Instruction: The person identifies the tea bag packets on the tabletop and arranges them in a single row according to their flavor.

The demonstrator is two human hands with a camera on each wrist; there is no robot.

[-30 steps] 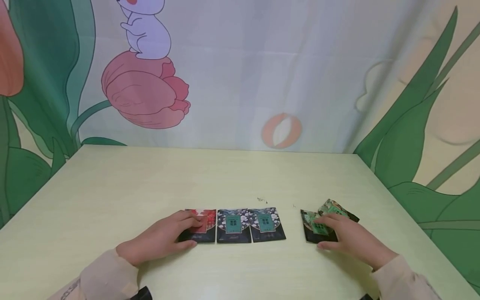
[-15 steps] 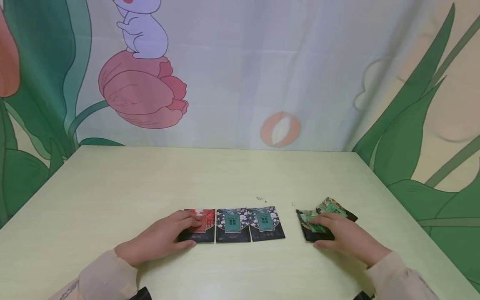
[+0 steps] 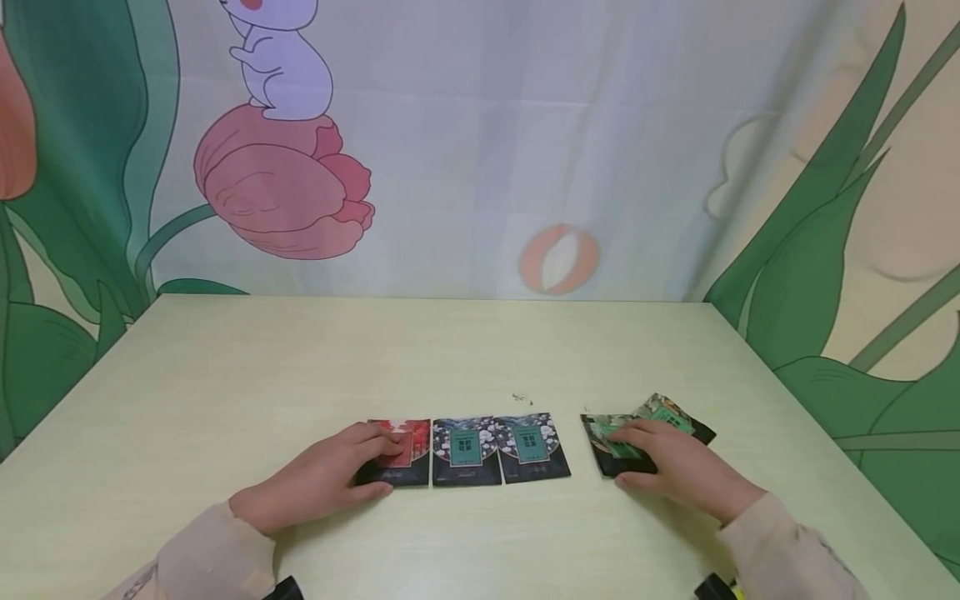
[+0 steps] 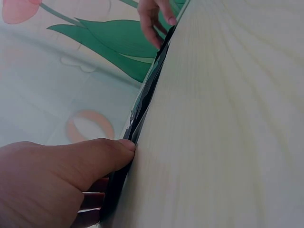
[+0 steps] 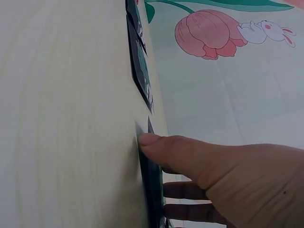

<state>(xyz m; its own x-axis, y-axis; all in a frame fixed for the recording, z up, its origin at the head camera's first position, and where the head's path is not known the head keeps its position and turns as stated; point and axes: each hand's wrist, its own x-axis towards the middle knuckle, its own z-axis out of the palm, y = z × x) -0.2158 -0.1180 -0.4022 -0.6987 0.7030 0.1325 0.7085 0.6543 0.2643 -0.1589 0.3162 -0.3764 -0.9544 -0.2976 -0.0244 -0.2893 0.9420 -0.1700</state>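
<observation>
My left hand [image 3: 318,475] rests on a red-and-black sachet [image 3: 412,465], its thumb along the near edge and fingers over the top, hiding the left part. Right of it two dark sachets with white flowers and teal labels, the first [image 3: 467,471] and the second [image 3: 534,468], lie flat in a row, edges touching or nearly so. Across a gap, my right hand [image 3: 678,471] holds a green-and-black sachet [image 3: 609,450], thumb at its near edge and fingers on top. Another green sachet [image 3: 671,414] lies slanted behind that hand, partly covered.
Small dark crumbs or marks [image 3: 522,398] lie on the pale table [image 3: 360,350] behind the row. A printed curtain [image 3: 450,167] with flowers, leaves and a rabbit stands along the table's back and sides.
My right hand has slid the green sachet a little left, toward the row, and it has turned slightly. The left hand, the row and the rear green sachet stay in place.
</observation>
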